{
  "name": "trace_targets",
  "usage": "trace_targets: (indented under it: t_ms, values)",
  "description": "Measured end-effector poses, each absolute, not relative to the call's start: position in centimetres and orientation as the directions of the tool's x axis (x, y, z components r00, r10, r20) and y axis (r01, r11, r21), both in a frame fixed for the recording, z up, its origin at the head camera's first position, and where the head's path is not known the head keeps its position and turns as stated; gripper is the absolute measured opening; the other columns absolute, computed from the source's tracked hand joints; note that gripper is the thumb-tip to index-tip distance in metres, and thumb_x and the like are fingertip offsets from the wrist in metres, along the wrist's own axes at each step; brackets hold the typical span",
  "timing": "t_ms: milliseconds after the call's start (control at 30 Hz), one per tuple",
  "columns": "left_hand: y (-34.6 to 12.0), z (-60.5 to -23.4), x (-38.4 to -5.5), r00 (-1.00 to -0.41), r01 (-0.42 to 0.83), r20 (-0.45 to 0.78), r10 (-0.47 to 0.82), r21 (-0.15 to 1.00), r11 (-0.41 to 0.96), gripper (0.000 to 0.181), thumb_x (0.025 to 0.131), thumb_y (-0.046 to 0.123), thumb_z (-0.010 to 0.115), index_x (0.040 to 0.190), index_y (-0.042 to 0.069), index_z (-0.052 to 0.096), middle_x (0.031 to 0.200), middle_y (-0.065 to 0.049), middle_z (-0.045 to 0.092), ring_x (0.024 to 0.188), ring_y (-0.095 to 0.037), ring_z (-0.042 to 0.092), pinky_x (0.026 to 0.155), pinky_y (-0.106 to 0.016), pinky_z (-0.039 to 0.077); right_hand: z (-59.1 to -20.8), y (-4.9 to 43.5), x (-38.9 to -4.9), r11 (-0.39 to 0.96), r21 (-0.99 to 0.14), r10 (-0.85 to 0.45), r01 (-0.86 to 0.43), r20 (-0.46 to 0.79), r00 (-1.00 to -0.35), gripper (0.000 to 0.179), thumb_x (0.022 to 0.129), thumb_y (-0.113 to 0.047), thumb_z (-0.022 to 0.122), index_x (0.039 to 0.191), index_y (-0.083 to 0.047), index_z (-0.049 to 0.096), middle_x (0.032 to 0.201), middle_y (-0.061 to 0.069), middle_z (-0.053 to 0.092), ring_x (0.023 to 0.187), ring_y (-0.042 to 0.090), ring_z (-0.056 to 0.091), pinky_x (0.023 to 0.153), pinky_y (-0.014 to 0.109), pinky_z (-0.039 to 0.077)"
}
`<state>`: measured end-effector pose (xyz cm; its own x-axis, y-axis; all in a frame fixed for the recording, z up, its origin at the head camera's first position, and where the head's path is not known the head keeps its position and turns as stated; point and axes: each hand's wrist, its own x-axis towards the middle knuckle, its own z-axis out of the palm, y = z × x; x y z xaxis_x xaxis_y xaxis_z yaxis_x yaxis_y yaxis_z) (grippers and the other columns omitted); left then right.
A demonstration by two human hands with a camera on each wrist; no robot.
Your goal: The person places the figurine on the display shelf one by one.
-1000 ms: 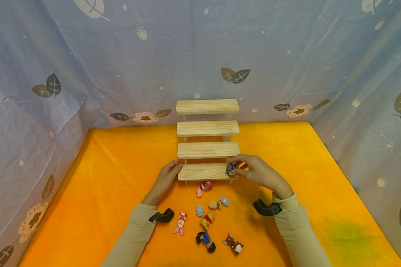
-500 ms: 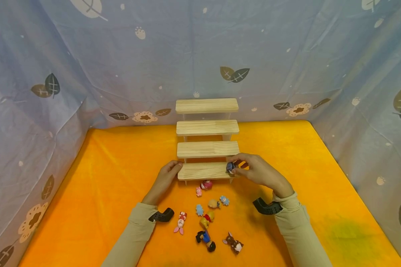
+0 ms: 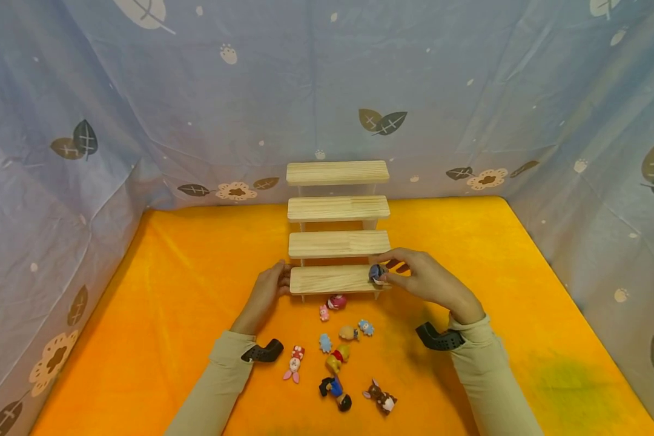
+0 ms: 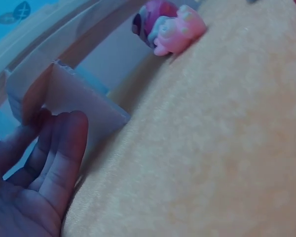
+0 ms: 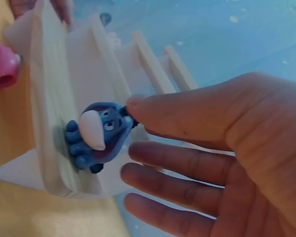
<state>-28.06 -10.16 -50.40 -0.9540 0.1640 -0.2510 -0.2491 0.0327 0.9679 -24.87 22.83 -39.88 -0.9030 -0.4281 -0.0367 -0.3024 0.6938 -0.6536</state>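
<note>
A four-tier wooden step shelf (image 3: pixel 327 280) stands in front of me. On the right end of its lowest step sits a small blue toy donkey (image 5: pixel 101 129) with a pale muzzle. My right hand (image 3: pixel 427 278) pinches it at the top of its head, the thumb at its dark mane and the other fingers spread loosely. My left hand (image 3: pixel 264 297) is at the left end of the same step. Its fairly straight fingers (image 4: pixel 71 136) reach under the step's end, by the pale side support (image 4: pixel 81 98).
Several toy figures lie on the orange cloth (image 3: pixel 196 254) before the shelf: a magenta one (image 3: pixel 336 301), a pink one (image 3: pixel 324 313), a yellow bear (image 3: pixel 338 358), a white-and-red rabbit (image 3: pixel 295 364), a blue-and-black figure (image 3: pixel 335 393) and a brown animal (image 3: pixel 380 397). A patterned curtain (image 3: pixel 240 121) hangs behind.
My left thumb has come off the top of the lowest step, and that hand has slid slightly left. My right hand has shifted slightly right; the donkey stays in place.
</note>
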Motion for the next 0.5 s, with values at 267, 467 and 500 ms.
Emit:
trace_targets:
  t_ms: [267,467,500]
  values:
    - [-10.36,-50.25,-28.18,-0.937,-0.331,-0.316,0.152,0.939,-0.092,0.059,0.111,0.036,0.026,0.136,-0.008,0.057,0.111,-0.014,0.069,0.084,-0.012,0.067,0.074,-0.025,0.056,-39.45,23.2,-24.64,0.685,-0.657,-0.375,-0.315,0.054,-0.926,0.029,0.102,-0.018,0.061,0.13,-0.01,0.065,0.128,0.012,0.068,0.112,0.03,0.064,0.095,0.054,0.052]
    - [-10.43,-50.35,-28.24,-0.94,-0.327,-0.31,0.141,0.937,-0.119,0.053,0.105,0.023,0.03,0.134,-0.011,0.058,0.116,-0.022,0.068,0.087,-0.015,0.068,0.075,-0.027,0.057,-39.22,22.88,-24.51,0.652,-0.657,-0.292,-0.379,0.244,-0.925,0.025,0.104,-0.019,0.058,0.123,-0.007,0.069,0.117,0.009,0.073,0.101,0.024,0.068,0.087,0.045,0.055]
    - [-10.45,-50.38,-28.25,-0.941,-0.326,-0.309,0.138,0.938,-0.117,0.053,0.105,0.023,0.029,0.134,-0.011,0.058,0.118,-0.024,0.067,0.087,-0.015,0.067,0.075,-0.027,0.057,-39.18,22.77,-24.45,0.647,-0.655,-0.277,-0.389,0.274,-0.921,0.024,0.104,-0.018,0.058,0.122,-0.008,0.069,0.116,0.009,0.073,0.099,0.022,0.068,0.084,0.043,0.055]
